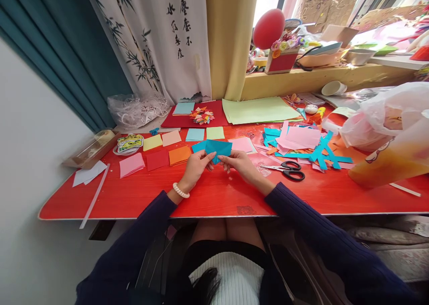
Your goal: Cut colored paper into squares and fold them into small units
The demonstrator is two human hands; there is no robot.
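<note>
"As I'm looking out through the head camera, I'm starting at the left. What are you seeing there?"

"I'm seeing a white strip hanging over the edge of the red table. Right of it, a pink stack, a red stack and an orange stack are lying in a row."

"And my left hand?"

"It's pinching the lower left part of the blue sheet, thumb and fingers closing narrowly on the paper. That sheet is sitting between both hands, above the middle of the table, and partly covering more blue paper behind it."

"My right hand is gripping its lower right part, isn't it?"

"Yes, those fingers are pinching narrowly too. Farther right, black-handled scissors are lying with their blades pointing left. Beyond them, blue strips are overlapping pink paper pieces, and an orange drink is standing at the far right, tilting in my view."
</note>
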